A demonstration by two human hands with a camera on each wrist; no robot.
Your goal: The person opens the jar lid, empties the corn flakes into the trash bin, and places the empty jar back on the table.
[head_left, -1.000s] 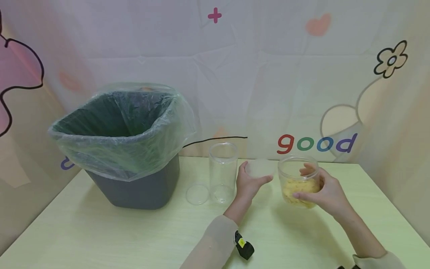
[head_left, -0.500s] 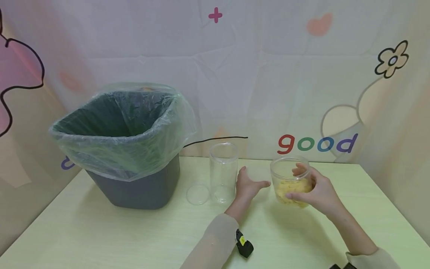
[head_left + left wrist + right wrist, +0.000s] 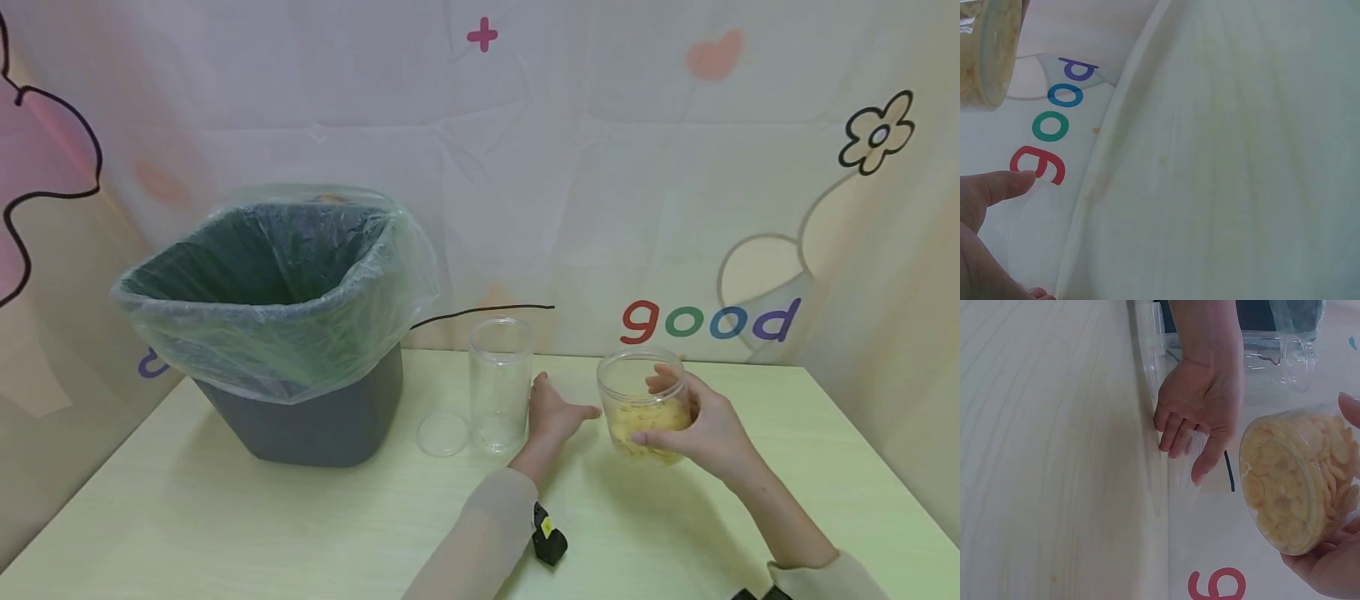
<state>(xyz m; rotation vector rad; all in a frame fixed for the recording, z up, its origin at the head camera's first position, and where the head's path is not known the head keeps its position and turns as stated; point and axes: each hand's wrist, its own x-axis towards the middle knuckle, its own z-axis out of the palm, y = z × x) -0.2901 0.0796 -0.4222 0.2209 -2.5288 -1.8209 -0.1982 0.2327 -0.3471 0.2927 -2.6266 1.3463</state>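
One steady, light squeeze serves us best: our right grip (image 3: 708,429) curls round the chip-filled jar (image 3: 625,408), upright above the surface (image 3: 300,533), and should keep it level, while our left grip (image 3: 555,417), spread wide, seems to hold a translucent lid (image 3: 1035,237). We can barely make out that lid from the head view, and the jar hides part of our right grip.

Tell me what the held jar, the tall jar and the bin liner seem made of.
Held jar: clear, glossy, probably plastic; the yellow pieces show through its wall. Tall jar: transparent with shiny highlights, plastic or possibly glass. Bin liner: thin, glossy plastic film, from its translucent wrinkles.
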